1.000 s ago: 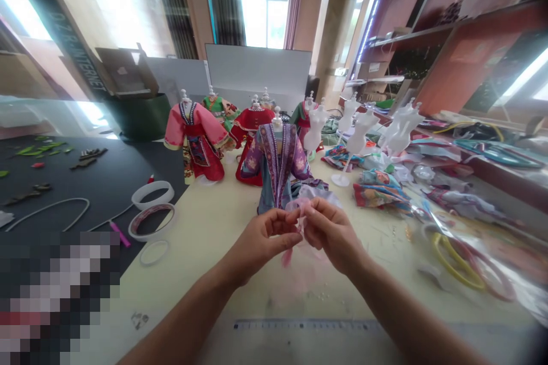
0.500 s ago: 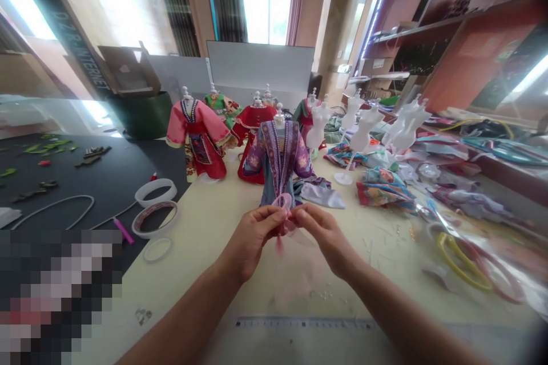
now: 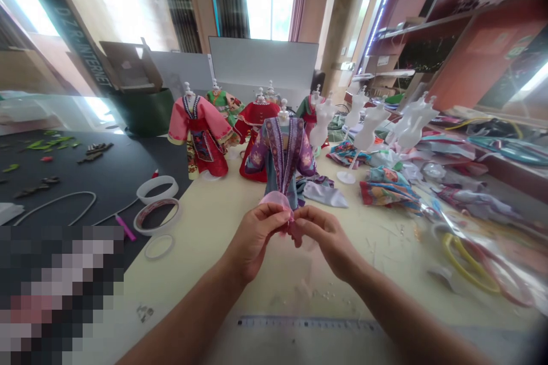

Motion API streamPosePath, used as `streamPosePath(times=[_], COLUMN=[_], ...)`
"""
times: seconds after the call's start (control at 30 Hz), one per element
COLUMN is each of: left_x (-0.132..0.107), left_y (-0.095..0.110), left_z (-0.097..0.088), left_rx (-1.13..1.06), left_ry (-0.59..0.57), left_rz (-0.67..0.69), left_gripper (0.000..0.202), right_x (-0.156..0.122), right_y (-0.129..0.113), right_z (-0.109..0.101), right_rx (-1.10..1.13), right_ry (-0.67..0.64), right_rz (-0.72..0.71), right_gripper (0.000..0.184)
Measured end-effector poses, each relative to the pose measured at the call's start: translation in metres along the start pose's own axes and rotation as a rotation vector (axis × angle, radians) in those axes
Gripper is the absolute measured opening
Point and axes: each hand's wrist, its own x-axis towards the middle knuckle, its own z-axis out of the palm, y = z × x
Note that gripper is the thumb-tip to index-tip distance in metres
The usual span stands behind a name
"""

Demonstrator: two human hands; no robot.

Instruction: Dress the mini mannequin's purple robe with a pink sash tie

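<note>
Your left hand (image 3: 254,242) and right hand (image 3: 325,239) had closed to a narrow pinch, fingertips nearly meeting, on a piece of sheer pink tulle (image 3: 276,200). You held it up just in front of the hem of the purple doll gown (image 3: 282,154). The tulle formed a small translucent loop against that hem, with a short, darker tail hanging below your fingers. Your fingers hid the folds, but it looked gathered rather than flat. Compared with a second earlier, the tulle sat higher and more tightly bunched, and the lilac satin cloth (image 3: 325,195) just right of the gown no longer had tulle over it.

Around the purple doll gown, the cream worktop (image 3: 205,239) ran toward you, with tiny pale beads (image 3: 325,295) below your right hand and a metal ruler (image 3: 306,323) nearer you. The pink robe (image 3: 201,137) stood to the gown's left and the red gown (image 3: 254,142) behind it. White plastic mannequins (image 3: 366,128) stood to its right, with folded floral fabric (image 3: 387,194) beyond them. Farther right and nearer you lay a yellow hoop (image 3: 464,265). Well left of the gown, the worktop's edge met a black mat (image 3: 85,165), near a roll of tape (image 3: 156,217).
</note>
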Motion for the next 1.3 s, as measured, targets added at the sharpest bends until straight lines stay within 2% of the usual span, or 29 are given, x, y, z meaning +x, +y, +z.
streamPosePath(times=[0.33, 0.6, 0.73, 0.93, 1.1, 1.3], left_x=[-0.005, -0.001, 0.0, 0.001, 0.003, 0.006], left_y=[-0.001, 0.003, 0.008, 0.015, 0.019, 0.018], left_z=[0.005, 0.0, -0.003, -0.007, -0.011, -0.015], left_rx=[0.069, -0.02, -0.06, -0.141, -0.282, -0.309], left_ry=[-0.097, 0.043, 0.036, 0.072, 0.056, 0.003], left_rz=[0.015, 0.048, 0.097, 0.115, 0.078, 0.081], left_gripper=[0.011, 0.01, 0.011, 0.011, 0.011, 0.015], right_x=[-0.002, -0.001, -0.001, 0.0, 0.001, 0.004], right_y=[0.008, 0.011, 0.009, 0.006, 0.006, 0.005], right_z=[0.001, -0.001, -0.001, -0.002, -0.002, -0.006], right_rx=[0.056, 0.081, 0.06, 0.046, -0.017, -0.005], right_ry=[0.044, 0.023, 0.007, -0.107, -0.047, 0.053], right_rz=[-0.006, -0.009, 0.021, 0.101, 0.098, 0.045], right_gripper=[0.009, 0.006, 0.008, 0.011, 0.02, 0.025])
